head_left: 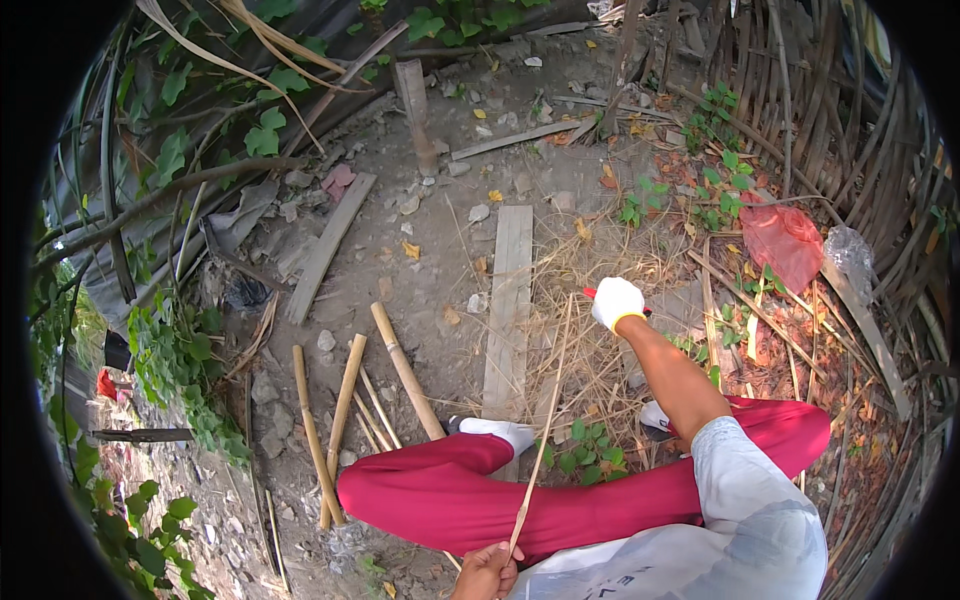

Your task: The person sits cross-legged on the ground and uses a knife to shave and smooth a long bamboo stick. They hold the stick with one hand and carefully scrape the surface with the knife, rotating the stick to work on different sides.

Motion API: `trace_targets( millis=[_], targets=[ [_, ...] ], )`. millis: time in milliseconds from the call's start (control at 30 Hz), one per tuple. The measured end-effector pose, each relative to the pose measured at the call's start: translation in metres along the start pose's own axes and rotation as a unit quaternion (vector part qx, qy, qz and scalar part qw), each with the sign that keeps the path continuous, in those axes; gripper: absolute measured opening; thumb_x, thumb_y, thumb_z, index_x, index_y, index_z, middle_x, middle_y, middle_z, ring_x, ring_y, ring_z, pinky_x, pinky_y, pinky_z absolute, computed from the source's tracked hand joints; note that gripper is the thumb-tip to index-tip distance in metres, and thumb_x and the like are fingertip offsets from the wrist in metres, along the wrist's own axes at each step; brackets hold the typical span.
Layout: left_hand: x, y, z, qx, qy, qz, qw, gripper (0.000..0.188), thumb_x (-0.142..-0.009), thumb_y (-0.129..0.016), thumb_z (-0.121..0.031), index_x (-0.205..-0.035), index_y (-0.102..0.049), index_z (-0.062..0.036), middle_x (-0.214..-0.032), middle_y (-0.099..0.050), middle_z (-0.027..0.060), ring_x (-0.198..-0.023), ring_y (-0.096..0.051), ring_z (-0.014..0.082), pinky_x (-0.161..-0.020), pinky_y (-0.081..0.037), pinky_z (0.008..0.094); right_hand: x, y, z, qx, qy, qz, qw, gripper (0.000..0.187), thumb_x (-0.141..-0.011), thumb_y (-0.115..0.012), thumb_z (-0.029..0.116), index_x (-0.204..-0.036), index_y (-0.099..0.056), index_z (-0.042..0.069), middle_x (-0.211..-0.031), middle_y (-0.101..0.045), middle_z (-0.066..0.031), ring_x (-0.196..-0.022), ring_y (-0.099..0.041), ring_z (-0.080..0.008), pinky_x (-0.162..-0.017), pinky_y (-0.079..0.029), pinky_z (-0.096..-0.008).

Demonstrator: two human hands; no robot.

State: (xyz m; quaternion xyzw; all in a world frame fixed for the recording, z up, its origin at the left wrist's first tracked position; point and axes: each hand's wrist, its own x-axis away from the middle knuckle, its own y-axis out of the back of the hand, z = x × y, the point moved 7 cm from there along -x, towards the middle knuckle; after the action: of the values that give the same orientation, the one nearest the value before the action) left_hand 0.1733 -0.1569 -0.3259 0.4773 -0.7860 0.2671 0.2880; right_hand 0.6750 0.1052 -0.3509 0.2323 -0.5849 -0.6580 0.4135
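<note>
My left hand (486, 573), bare, is closed round the lower end of a long thin bamboo strip (542, 440). The strip slants up and away over my lap, and its far tip ends just left of my right hand. A white glove with a yellow cuff covers my right hand (618, 303), which is closed on a red-handled tool (590, 292). Only small red and dark bits of the tool stick out on either side of the fist; its blade, if any, cannot be made out. Thin shavings (590, 350) litter the ground below that hand.
A grey plank (508, 300) lies ahead between my feet. Several bamboo poles (405, 370) rest at my left knee. Another board (332, 248) lies farther left, near a short upright post (415, 115). At the right are a red plastic bag (782, 245) and a woven stick fence (820, 110).
</note>
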Motion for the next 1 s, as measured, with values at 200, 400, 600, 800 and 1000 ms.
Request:
trace_targets(
  millis=[200, 400, 600, 800, 1000],
  targets=[
    [0.008, 0.022, -0.030, 0.189, 0.018, -0.083, 0.978, 0.027, -0.108, -0.046, -0.021, -0.102, -0.069, -0.0063, -0.059, -0.045, -0.0065, -0.049, -0.040, 0.0063, -0.044, -0.032, 0.0251, -0.033, -0.003, -0.067, 0.083, -0.044, -0.019, 0.995, 0.023, -0.089, -0.063, 0.020, -0.102, -0.079, 0.009, -0.105, -0.076, -0.0171, -0.098, -0.075, -0.0327, -0.081, -0.060, -0.0432],
    [-0.015, 0.001, -0.082, 0.258, 0.052, 0.081, 0.961, 0.035, -0.112, -0.039, -0.025, -0.119, -0.057, 0.0047, -0.066, -0.036, -0.0026, -0.049, -0.029, 0.0051, -0.040, -0.025, 0.0221, 0.002, -0.011, -0.081, -0.105, 0.002, -0.004, 0.994, 0.031, -0.077, -0.070, 0.030, -0.089, -0.075, 0.002, -0.092, -0.073, -0.0258, -0.091, -0.072, -0.0404, -0.081, -0.057, -0.0442],
    [-0.032, 0.000, -0.090, 0.447, 0.049, 0.255, 0.856, 0.037, -0.110, -0.041, -0.027, -0.124, -0.054, 0.0043, -0.066, -0.036, -0.0036, -0.048, -0.027, 0.0043, -0.038, -0.023, 0.0208, 0.070, 0.002, -0.082, -0.327, 0.064, 0.003, 0.943, 0.046, -0.078, -0.081, 0.037, -0.066, -0.059, -0.002, -0.057, -0.054, -0.0139, -0.054, -0.049, -0.0247, -0.058, -0.044, -0.0404],
    [-0.040, -0.004, -0.094, 0.476, 0.041, 0.316, 0.820, 0.039, -0.109, -0.041, -0.027, -0.125, -0.056, 0.0043, -0.065, -0.037, -0.0039, -0.045, -0.028, 0.0040, -0.038, -0.023, 0.0216, 0.089, 0.052, -0.058, -0.345, 0.071, -0.039, 0.935, 0.045, -0.081, -0.081, 0.033, -0.064, -0.056, 0.000, -0.054, -0.051, -0.0101, -0.053, -0.045, -0.0197, -0.056, -0.042, -0.0385],
    [-0.040, -0.007, -0.089, 0.480, 0.050, 0.313, 0.818, 0.038, -0.110, -0.040, -0.027, -0.123, -0.054, 0.0049, -0.066, -0.035, -0.0036, -0.045, -0.026, 0.0044, -0.037, -0.022, 0.0222, 0.110, 0.076, -0.021, -0.380, 0.107, -0.050, 0.917, 0.043, -0.082, -0.080, 0.032, -0.066, -0.056, 0.001, -0.055, -0.049, -0.0099, -0.054, -0.044, -0.0171, -0.055, -0.041, -0.0362]
  ],
)
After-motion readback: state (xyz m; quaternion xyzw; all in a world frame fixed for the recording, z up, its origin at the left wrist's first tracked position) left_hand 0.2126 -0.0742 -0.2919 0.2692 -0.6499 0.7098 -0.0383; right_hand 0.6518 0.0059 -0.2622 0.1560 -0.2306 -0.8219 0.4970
